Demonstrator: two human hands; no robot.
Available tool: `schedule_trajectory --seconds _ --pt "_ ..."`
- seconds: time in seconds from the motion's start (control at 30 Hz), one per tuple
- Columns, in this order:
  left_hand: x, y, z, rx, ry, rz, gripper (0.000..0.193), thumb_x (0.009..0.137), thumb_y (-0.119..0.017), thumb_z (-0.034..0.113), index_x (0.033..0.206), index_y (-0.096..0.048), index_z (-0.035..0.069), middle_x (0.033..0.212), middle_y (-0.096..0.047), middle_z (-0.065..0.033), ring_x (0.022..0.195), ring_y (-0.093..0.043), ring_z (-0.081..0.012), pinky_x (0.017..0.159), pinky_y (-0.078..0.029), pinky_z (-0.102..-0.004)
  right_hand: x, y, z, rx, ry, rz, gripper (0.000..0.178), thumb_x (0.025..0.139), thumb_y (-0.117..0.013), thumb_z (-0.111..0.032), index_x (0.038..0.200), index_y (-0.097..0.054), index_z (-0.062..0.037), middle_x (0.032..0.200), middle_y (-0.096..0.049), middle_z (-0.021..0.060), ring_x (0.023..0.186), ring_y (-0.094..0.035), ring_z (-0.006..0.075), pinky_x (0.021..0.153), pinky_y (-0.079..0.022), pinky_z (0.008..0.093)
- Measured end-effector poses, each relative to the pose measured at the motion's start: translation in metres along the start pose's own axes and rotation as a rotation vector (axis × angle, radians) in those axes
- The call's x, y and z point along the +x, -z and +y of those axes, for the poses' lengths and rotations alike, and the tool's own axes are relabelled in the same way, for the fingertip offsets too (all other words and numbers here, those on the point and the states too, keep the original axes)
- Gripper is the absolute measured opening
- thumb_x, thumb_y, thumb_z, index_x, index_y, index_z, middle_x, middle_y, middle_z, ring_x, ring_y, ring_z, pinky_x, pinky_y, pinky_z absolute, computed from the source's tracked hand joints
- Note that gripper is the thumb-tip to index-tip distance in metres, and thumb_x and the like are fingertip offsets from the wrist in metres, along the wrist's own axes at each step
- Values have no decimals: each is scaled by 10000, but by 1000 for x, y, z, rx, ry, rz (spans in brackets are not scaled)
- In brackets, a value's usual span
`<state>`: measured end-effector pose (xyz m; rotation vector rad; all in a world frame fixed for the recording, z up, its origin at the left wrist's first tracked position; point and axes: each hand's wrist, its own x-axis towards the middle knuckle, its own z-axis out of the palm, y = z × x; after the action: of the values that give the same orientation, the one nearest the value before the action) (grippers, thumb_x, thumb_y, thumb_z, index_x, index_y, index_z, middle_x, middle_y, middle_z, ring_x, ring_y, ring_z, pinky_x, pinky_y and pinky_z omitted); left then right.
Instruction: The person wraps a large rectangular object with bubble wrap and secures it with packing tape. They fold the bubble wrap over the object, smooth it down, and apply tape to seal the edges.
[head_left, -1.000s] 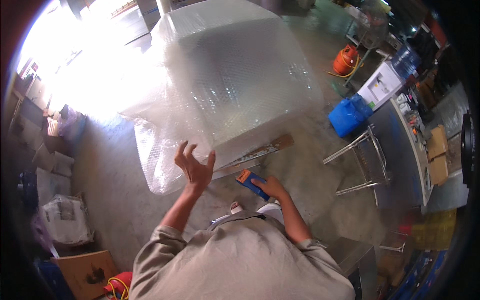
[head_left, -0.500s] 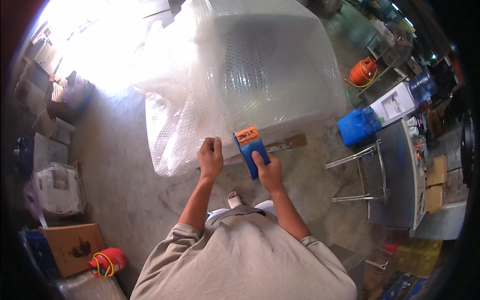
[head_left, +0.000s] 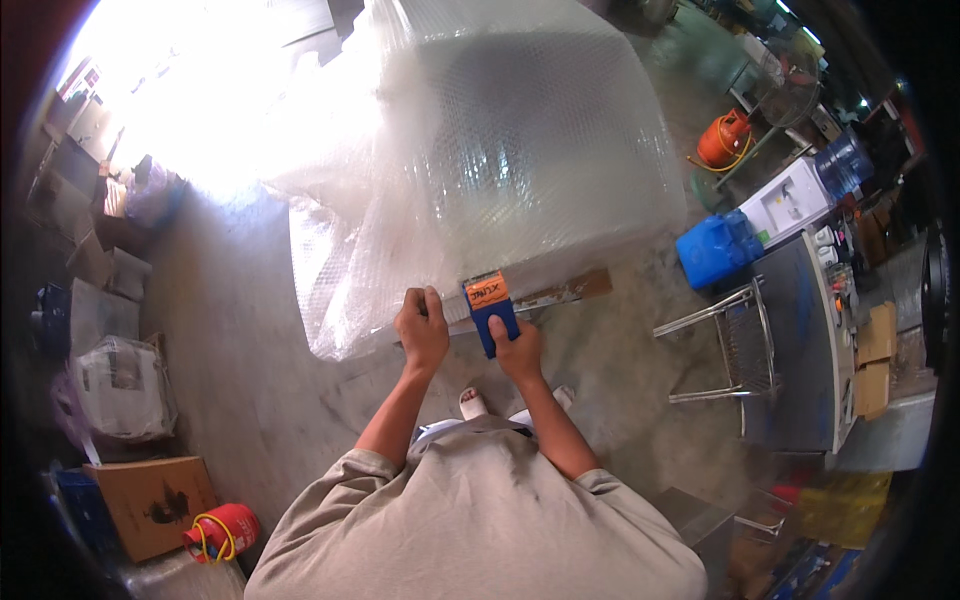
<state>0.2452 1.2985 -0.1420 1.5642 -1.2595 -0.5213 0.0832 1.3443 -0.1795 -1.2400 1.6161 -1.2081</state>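
Note:
A large bulky object stands in front of me, covered in clear bubble wrap (head_left: 560,160) that hangs in loose folds on its left side. My left hand (head_left: 422,328) is closed in a pinch at the wrap's near lower edge; what lies between the fingertips is too small to make out. My right hand (head_left: 517,352) grips a blue block-like handheld tool with an orange label (head_left: 490,312), thumb across its front. The tool's top end is close to the wrap's near edge, just right of my left hand. Its underside is hidden.
A brown strip of board (head_left: 570,290) sticks out below the wrap. To the right are a metal-framed chair (head_left: 730,345), a desk (head_left: 795,340), a blue jerrycan (head_left: 710,250) and an orange gas cylinder (head_left: 722,140). At left stand a carton (head_left: 150,505) and a red gas cylinder (head_left: 222,530).
My right hand and the blue tool have moved left, toward my left hand, and the tool is more upright. My left hand has dropped slightly nearer to me, still pinched.

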Motion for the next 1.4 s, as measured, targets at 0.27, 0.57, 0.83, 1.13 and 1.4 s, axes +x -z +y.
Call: schedule_trajectory --seconds 0.27,0.57,0.83,1.13,1.4 --pt "0 23 28 358 -591 -340 186 925 -648 183 1057 -664 53 1064 -699 -169 982 -679 -313 855 -518 -440 -2 -1 44 -16 -140 -40 566 934 -697 -524 911 -746 39 704 -708 139 663 -693 219 646 -527 379" --pt "28 -7 -41 1242 -1475 -481 693 981 -435 123 1629 -216 14 1730 -165 -38 1582 -151 -132 1292 -105 -328 -3 19 81 -356 -201 -142 647 910 -668 -593 914 -749 48 801 -723 231 769 -736 369 715 -556 460" --pt "16 -22 -65 1338 -1338 -575 697 1000 -384 100 1635 -121 -14 1740 -102 -63 1591 -117 -160 1293 -92 -309 13 60 46 -960 -225 -518 710 824 -705 -663 1062 -761 3 1070 -741 244 981 -724 412 875 -563 478" --pt "-23 -13 -80 807 -1018 -919 574 887 -584 140 1412 -497 -74 1455 -529 -212 1431 -444 -298 1246 -276 -410 -25 120 -10 -669 227 -183 648 846 -748 -586 1040 -703 31 896 -722 213 897 -714 407 849 -560 471" --pt "-16 23 -52 200 -1123 -276 478 898 -648 226 1308 -587 -12 1392 -586 -260 1384 -479 -415 1143 -332 -515 38 93 -67 -936 877 -281 542 853 -755 -501 938 -658 25 700 -681 162 720 -719 306 769 -566 400"
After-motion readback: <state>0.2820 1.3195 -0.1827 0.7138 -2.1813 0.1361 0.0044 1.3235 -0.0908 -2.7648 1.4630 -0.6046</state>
